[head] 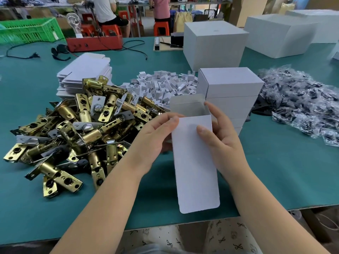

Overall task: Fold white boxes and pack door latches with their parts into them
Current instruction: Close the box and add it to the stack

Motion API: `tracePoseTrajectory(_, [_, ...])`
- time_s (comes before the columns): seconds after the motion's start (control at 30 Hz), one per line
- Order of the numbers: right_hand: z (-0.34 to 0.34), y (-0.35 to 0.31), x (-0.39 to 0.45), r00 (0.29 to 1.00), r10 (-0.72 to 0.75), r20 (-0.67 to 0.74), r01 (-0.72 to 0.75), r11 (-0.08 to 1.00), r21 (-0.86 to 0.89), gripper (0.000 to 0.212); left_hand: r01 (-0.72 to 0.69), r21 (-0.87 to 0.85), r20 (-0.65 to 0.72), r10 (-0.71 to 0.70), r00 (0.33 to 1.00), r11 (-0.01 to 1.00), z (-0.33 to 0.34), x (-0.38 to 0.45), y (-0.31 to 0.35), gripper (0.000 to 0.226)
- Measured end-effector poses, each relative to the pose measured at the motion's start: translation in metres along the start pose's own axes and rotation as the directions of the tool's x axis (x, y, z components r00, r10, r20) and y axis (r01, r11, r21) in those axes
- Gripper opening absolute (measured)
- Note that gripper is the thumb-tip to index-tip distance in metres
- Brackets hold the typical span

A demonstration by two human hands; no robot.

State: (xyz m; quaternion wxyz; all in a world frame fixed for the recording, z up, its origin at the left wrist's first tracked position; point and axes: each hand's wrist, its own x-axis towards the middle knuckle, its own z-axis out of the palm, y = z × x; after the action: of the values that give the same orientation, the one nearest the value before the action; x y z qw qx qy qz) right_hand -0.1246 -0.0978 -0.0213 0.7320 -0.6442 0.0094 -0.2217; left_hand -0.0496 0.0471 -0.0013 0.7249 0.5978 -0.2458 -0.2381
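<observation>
head: both hands [157,136] grip box [194,162] above table edge [183,221].

Latches [77,129] left, bags [300,103] right — stacked boxes [229,92] between (behind hands).

The work surface is a table [286,176] covered in teal-green material. Landmark: the pile of brass door latches [77,129], lying directly on the covering at the left. Behind the pile, touching it, a stack of flat white box blanks [86,72]. To its right, adjoining it, a heap of small white folded card pieces [165,85]. Right of that heap, a stack of closed white boxes [231,92]. Further right, a heap of clear plastic bags with dark parts [300,107]. Far behind the pile: a red tray [95,43], black cables [135,50] and large white cartons [214,44].
</observation>
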Motion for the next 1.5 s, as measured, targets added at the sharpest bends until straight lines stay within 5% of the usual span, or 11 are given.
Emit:
tracePoseTrajectory(0.3, [0.002, 0.002, 0.003, 0.996, 0.071, -0.055, -0.077, 0.991, -0.111, 0.007, -0.026, 0.135, -0.089, 0.038, 0.995, 0.991, 0.000, 0.002, -0.003, 0.040])
tracePoseTrajectory(0.47, [0.000, 0.004, 0.005, 0.987, 0.111, -0.116, -0.136, 0.962, -0.238, 0.022, 0.033, 0.163, -0.139, -0.010, 0.990, 0.986, 0.001, 0.005, -0.006, 0.019])
tracePoseTrajectory(0.6, [0.001, 0.000, 0.004, 0.973, 0.231, -0.016, -0.230, 0.954, -0.191, 0.021, 0.128, 0.067, -0.286, -0.104, 0.953, 0.990, -0.006, 0.010, -0.007, 0.018])
tracePoseTrajectory(0.73, [0.000, -0.001, 0.003, 0.958, 0.287, -0.002, -0.285, 0.950, -0.128, 0.024, 0.235, -0.027, -0.110, -0.236, 0.965, 0.972, -0.011, 0.009, -0.005, 0.033])
tracePoseTrajectory(0.93, [-0.001, 0.002, 0.005, 0.971, 0.234, -0.045, -0.238, 0.938, -0.250, 0.016, 0.229, 0.107, -0.064, -0.223, 0.973, 0.968, -0.015, 0.008, -0.006, 0.047])
tracePoseTrajectory(1.13, [-0.002, 0.004, 0.007, 0.978, 0.201, -0.053, -0.208, 0.953, -0.219, 0.027, 0.167, 0.169, -0.053, -0.160, 0.986, 0.971, -0.013, 0.008, -0.004, 0.020])
tracePoseTrajectory(1.23, [0.000, 0.001, 0.006, 0.984, 0.165, -0.068, -0.177, 0.954, -0.243, 0.020, 0.172, 0.160, -0.017, -0.172, 0.985, 0.972, -0.010, 0.005, -0.001, 0.036])
tracePoseTrajectory(1.5, [0.001, -0.002, 0.006, 0.975, 0.172, -0.138, -0.211, 0.915, -0.345, 0.013, 0.298, 0.134, -0.063, -0.292, 0.954, 0.945, -0.009, 0.004, -0.003, 0.019])
